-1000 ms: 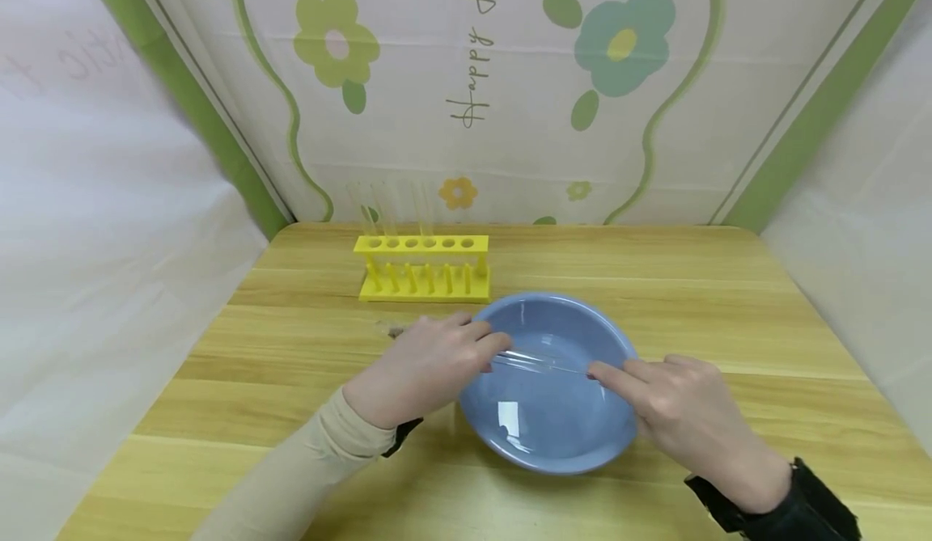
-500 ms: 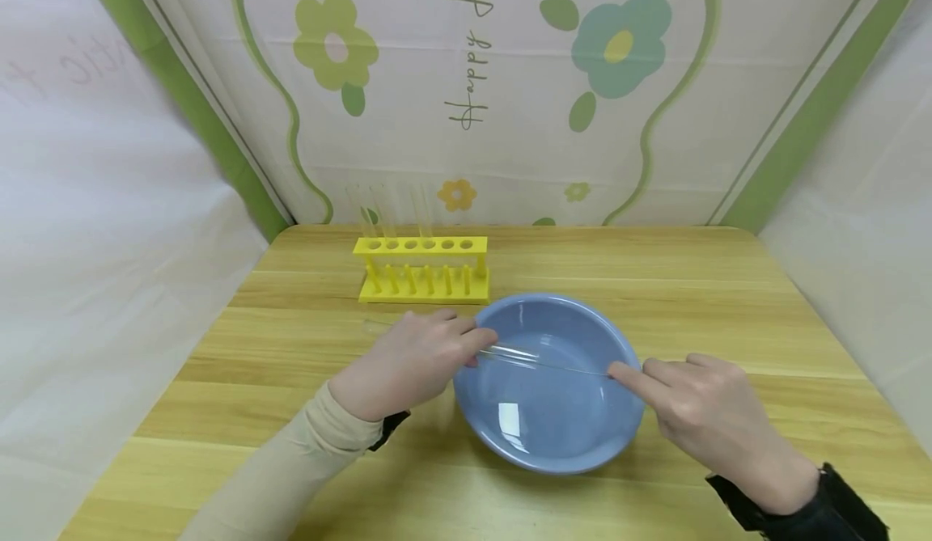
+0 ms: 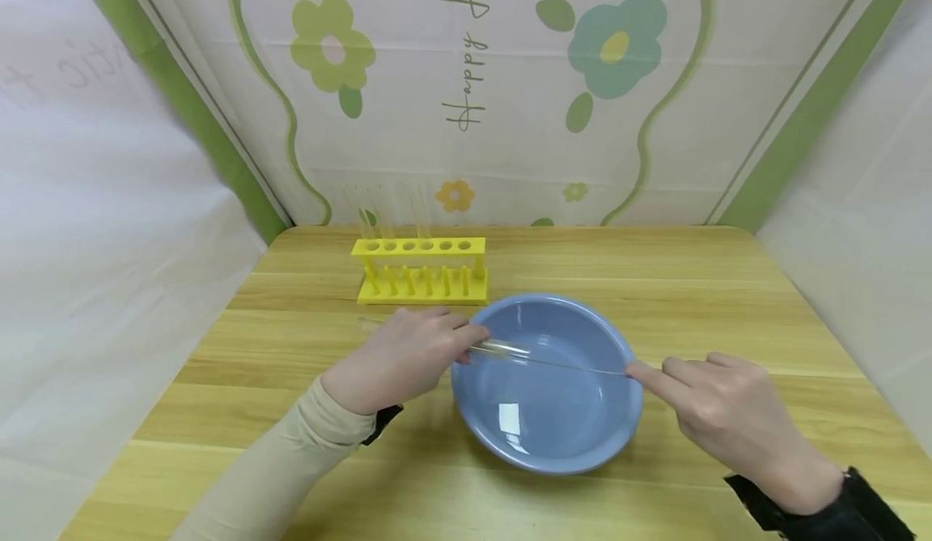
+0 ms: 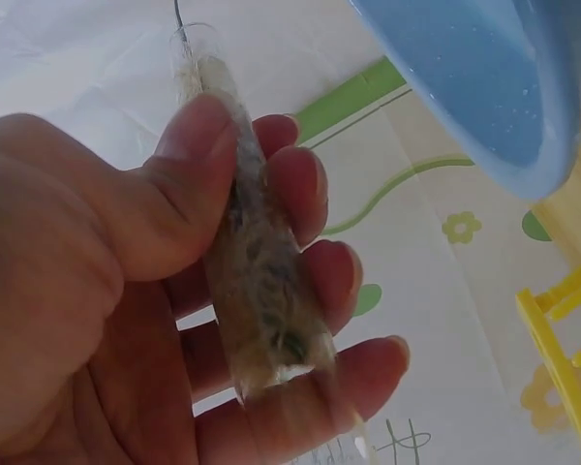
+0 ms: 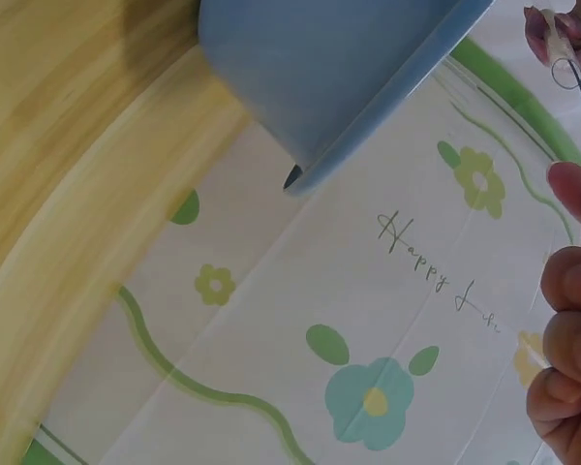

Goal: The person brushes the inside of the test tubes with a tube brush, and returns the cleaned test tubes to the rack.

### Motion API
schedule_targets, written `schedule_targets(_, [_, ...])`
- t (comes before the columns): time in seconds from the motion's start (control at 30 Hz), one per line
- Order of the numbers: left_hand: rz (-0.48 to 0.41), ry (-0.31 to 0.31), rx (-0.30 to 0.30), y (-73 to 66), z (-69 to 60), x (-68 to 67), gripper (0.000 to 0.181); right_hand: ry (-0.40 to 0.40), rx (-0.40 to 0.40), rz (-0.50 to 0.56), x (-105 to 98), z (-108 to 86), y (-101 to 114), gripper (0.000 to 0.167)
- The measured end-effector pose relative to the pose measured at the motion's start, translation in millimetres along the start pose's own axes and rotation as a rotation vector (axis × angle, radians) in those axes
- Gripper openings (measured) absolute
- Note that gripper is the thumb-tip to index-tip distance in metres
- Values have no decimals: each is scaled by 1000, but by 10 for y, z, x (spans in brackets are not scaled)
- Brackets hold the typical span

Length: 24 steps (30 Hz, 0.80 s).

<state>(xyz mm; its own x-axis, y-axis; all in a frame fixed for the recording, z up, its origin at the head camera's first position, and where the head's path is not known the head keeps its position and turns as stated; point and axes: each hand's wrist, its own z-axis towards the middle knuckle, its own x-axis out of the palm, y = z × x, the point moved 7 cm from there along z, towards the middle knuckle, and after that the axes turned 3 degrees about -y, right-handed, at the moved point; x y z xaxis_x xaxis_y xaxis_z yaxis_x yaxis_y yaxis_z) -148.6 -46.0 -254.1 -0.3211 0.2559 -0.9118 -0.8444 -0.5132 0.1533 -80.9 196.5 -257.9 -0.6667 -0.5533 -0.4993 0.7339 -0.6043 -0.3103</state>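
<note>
In the head view my left hand (image 3: 404, 355) grips a clear glass test tube (image 3: 507, 350), its mouth over the blue basin (image 3: 553, 432). The tube lies nearly level, and its other end shows left of the hand. My right hand (image 3: 721, 403) pinches the thin wire handle (image 3: 575, 365) of a test tube brush at the basin's right rim. Through the glass in the left wrist view, the brush's pale bristles (image 4: 271, 291) fill part of the tube. Thumb and curled fingers hold the tube there. The right wrist view shows the twisted wire running from the tube mouth to my fingertips (image 5: 569, 184).
A yellow test tube rack (image 3: 422, 299) stands behind the basin to the left, with three clear tubes (image 3: 420, 213) upright in it. The wooden table (image 3: 692, 282) ends at a white flowered cloth (image 3: 510, 145), and white cloth hangs on both sides.
My hands have drawn apart, the left moving left with the tube and the right moving right. More of the brush's wire now shows outside the tube mouth.
</note>
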Motion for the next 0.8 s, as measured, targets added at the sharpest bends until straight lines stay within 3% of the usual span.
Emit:
schedule_targets(0.53, [-63,67,-44,121,-31,74,27,-11,-2,-29,-27,-175,-85,49])
schedule_targets(0.8, [-85,141,-97,214,-28,152,28,1,9,-49,-46,-251,-130,49])
